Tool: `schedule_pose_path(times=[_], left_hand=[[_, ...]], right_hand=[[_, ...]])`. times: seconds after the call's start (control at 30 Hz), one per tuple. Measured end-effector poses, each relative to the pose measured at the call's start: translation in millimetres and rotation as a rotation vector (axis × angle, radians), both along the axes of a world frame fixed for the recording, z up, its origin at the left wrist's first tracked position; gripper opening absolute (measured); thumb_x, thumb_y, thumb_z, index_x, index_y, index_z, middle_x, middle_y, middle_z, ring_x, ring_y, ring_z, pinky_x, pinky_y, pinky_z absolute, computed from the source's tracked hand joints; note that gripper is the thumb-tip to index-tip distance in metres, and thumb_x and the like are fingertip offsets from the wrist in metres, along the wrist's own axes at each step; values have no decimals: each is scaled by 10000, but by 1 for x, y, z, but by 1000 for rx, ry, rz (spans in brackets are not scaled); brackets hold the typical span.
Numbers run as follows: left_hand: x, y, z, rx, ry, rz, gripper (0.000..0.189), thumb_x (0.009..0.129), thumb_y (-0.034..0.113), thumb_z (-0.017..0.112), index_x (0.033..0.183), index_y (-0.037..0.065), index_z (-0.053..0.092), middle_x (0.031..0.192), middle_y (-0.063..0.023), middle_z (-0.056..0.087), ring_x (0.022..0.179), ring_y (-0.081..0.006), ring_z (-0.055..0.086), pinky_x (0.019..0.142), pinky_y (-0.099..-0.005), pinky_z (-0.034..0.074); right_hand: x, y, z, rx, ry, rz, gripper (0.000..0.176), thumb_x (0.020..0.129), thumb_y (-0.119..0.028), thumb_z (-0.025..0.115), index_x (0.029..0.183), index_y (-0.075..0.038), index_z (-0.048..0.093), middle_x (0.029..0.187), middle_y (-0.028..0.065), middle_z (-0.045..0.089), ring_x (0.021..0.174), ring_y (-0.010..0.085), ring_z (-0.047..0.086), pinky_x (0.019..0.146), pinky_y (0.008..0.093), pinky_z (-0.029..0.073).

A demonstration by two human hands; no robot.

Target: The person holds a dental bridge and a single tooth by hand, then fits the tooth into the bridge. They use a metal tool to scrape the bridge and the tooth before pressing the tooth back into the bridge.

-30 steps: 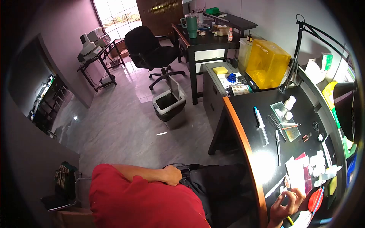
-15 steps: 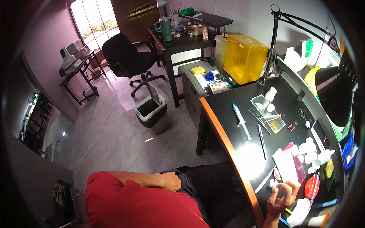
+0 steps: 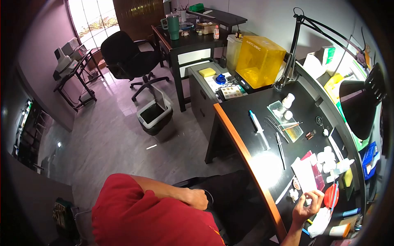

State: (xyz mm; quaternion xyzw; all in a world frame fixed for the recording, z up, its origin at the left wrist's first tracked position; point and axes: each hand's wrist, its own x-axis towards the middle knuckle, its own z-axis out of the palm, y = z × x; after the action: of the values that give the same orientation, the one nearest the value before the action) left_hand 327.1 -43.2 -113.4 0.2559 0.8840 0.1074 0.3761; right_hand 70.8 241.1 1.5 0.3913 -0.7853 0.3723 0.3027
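Note:
My right hand [image 3: 308, 206] hovers over the near right part of the black desk [image 3: 242, 119]. Its fingers are curled loosely, a gap shows between thumb and forefinger, and I see nothing held. Just left of it lies a small lumpy white piece [image 3: 293, 194], with a small pinkish-and-white piece [image 3: 296, 183] above that. A white sheet [image 3: 305, 174] on a dark pink sheet [image 3: 318, 179] and a red round item [image 3: 331, 196] lie beyond the fingers. My left hand [image 3: 198, 199] rests closed against my dark-trousered lap; its fingertips are hidden.
A syringe [image 3: 259, 130], tweezers [image 3: 280, 151] and a glass plate [image 3: 292, 130] lie farther back. White cotton-like balls [image 3: 326, 159] sit at right, under a black lamp [image 3: 356, 108]. A yellow cover box [image 3: 261, 61], waste bin [image 3: 154, 115] and office chair [image 3: 129, 57] stand beyond.
My view has shifted slightly, moving the furniture leftward in the picture. The right hand has drawn a little away from the lumpy white piece, which now shows more fully. My left hand stays on the lap.

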Motion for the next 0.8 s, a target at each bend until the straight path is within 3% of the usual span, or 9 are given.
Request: schedule_pose_path(times=[0.17, 0.23, 0.3, 0.5, 0.63, 0.7, 0.77, 0.8], left_hand=[[2, -1, -24, -40, -32, 48, 262, 816, 219, 642, 905, 12, 776, 976, -173, 764, 951, -350, 737, 753, -473, 571], [6, -11, -21, -54, -68, 120, 281, 839, 232, 642, 936, 5, 775, 999, -187, 760, 972, -357, 735, 772, -480, 574], [19, -25, -13, -66, -94, 216, 308, 876, 257, 639, 970, -5, 771, 1025, -205, 754, 995, -365, 732, 794, -489, 577], [33, -31, -12, -51, -159, 343, 413, 957, 360, 616, 987, -26, 758, 1058, -247, 734, 1017, -401, 717, 838, -515, 570], [5, -29, 34, 153, -73, 360, 396, 965, 336, 617, 1041, -36, 730, 968, -246, 725, 963, -433, 704, 857, -486, 564], [-23, -27, 67, 333, 11, 346, 383, 959, 308, 636, 1119, -35, 698, 920, -235, 715, 943, -439, 693, 880, -470, 556], [-48, -25, 89, 634, 191, 350, 449, 939, 247, 669, 1307, 6, 579, 1148, -266, 646, 1061, -433, 644, 948, -471, 530], [-61, -20, 96, 689, 415, 303, 579, 910, 252, 708, 1404, 45, 487, 1319, -290, 511, 1176, -454, 571, 1000, -480, 503]], right_hand=[[2, -4, 2, 9, 9, -9, 142, 732, 103, 593, 834, 4, 588, 907, 123, 533, 872, 263, 566, 797, 376, 470], [-1, -5, 5, 28, 101, 9, 198, 723, 109, 592, 870, -21, 625, 903, 127, 535, 780, 234, 557, 635, 321, 452], [0, -9, 7, -6, 112, 16, 196, 721, 102, 601, 870, -25, 621, 899, 118, 539, 751, 219, 548, 607, 304, 455], [0, -7, 7, -19, 89, 12, 200, 707, 90, 616, 866, -31, 622, 899, 113, 538, 751, 212, 546, 599, 301, 456], [1, -7, 9, 18, 138, 8, 201, 708, 91, 624, 876, -19, 636, 931, 122, 555, 842, 263, 543, 734, 382, 469], [1, 0, 6, 90, 176, -20, 278, 754, -7, 648, 1031, -18, 642, 1179, 205, 578, 1102, 358, 540, 875, 460, 446], [16, -12, 28, 133, 286, -65, 388, 782, -72, 646, 1167, -32, 618, 1355, 259, 522, 1280, 417, 496, 1009, 522, 424], [14, -9, 25, 137, 314, -52, 561, 842, -238, 645, 1363, -57, 545, 1568, 324, 306, 1453, 496, 328, 1111, 598, 344]])
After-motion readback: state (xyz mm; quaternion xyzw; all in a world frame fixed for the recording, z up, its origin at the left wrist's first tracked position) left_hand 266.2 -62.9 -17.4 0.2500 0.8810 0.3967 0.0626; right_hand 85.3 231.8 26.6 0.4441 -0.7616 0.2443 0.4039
